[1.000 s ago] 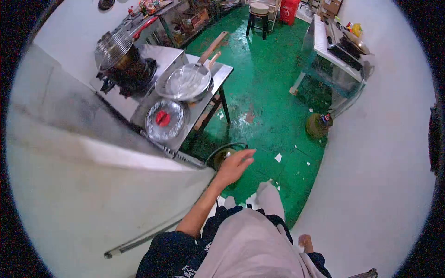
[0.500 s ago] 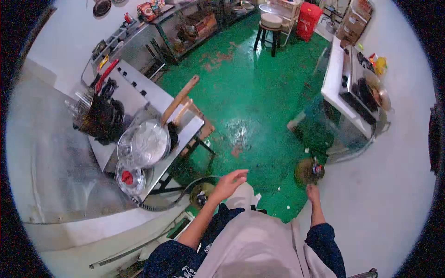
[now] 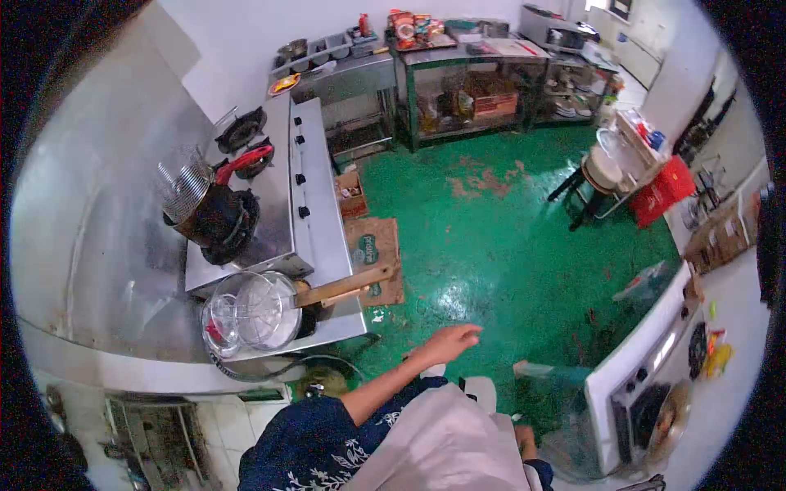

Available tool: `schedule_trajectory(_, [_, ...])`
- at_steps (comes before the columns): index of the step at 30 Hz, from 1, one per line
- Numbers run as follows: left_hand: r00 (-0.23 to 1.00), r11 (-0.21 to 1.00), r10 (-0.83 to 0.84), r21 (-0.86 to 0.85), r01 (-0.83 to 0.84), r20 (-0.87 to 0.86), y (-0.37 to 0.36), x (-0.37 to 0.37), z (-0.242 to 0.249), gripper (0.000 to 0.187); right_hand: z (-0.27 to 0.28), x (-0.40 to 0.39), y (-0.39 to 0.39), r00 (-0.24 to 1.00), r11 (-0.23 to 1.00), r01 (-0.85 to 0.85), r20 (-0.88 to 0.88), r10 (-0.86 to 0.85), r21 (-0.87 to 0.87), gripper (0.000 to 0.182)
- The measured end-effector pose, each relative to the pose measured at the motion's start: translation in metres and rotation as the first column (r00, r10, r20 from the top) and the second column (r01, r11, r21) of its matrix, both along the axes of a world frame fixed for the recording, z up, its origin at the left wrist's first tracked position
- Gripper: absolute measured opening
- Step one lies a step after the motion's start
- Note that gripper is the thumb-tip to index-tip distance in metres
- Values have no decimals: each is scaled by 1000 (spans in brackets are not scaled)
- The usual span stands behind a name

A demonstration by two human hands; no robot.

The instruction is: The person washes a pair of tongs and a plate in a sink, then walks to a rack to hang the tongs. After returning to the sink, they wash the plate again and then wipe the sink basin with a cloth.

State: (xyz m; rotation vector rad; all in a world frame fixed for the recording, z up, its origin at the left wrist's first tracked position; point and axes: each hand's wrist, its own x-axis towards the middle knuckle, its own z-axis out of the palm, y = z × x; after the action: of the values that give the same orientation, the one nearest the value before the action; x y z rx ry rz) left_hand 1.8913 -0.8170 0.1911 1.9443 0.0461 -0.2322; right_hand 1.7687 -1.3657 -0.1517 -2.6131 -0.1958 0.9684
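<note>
While nothing is grasped, the left hand (image 3: 449,342) is held out over the green floor (image 3: 508,245), palm down, fingers stretched and loose – empty and released. The right hand is not shown, so its state cannot be told. The step in hand is judged to be a passage through the kitchen with the arm out for balance, not a pick or a placement.

The nearest work surface is the steel table (image 3: 348,323), just to the hand's left and apart from it. On it a pan is set with its wooden handle (image 3: 348,284) pointed toward the hand; the pan is covered by a domed glass lid (image 3: 264,308), and a smaller lid with a red knob (image 3: 218,329) lies touching it on the far side. Any grasp there would call for the hand to be swung left and closed around the handle's free end, well clear of the lids.

Counted: 1 hand in view; 2 wooden handles side by side, the second thinner and lower; 2 glass lids; 1 dark pot (image 3: 214,219) on the stove (image 3: 282,204), with 1 wire strainer (image 3: 187,186) at its rim; 1 flattened cardboard sheet (image 3: 375,245) on the floor beside the stove; 1 stool (image 3: 604,170) across the room – its seat is hidden under a round white thing.
</note>
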Motion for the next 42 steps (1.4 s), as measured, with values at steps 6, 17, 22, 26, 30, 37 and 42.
schedule_trajectory(6, [998,998,51,38,-50,-45,-22,142,-8,35,66,82,17,983,995,63,167,-75,73,23])
schedule_trajectory(17, [876,952,98,-213,-221,-472,8,327,-100,38,184,502,177,859,851,394,190,-476,347,31])
schedule_trajectory(22, [943,970,-226,-142,196,-245,-19,486,-105,37,184,506,163,727,761,512,272,-631,398,31])
schedule_trajectory(26, [928,930,-368,-23,367,-62,-91,584,-32,32,90,409,123,698,786,604,388,-602,131,22])
schedule_trajectory(30, [886,876,-456,-216,431,-85,-166,649,-28,34,32,321,98,881,872,472,34,-472,-128,25])
schedule_trajectory(37, [667,703,-710,-168,691,-226,-320,685,-61,32,31,363,24,643,690,721,310,-701,66,19])
schedule_trajectory(42, [618,681,-718,-145,717,-320,-445,755,-83,35,176,606,-145,362,440,842,277,-890,312,25])
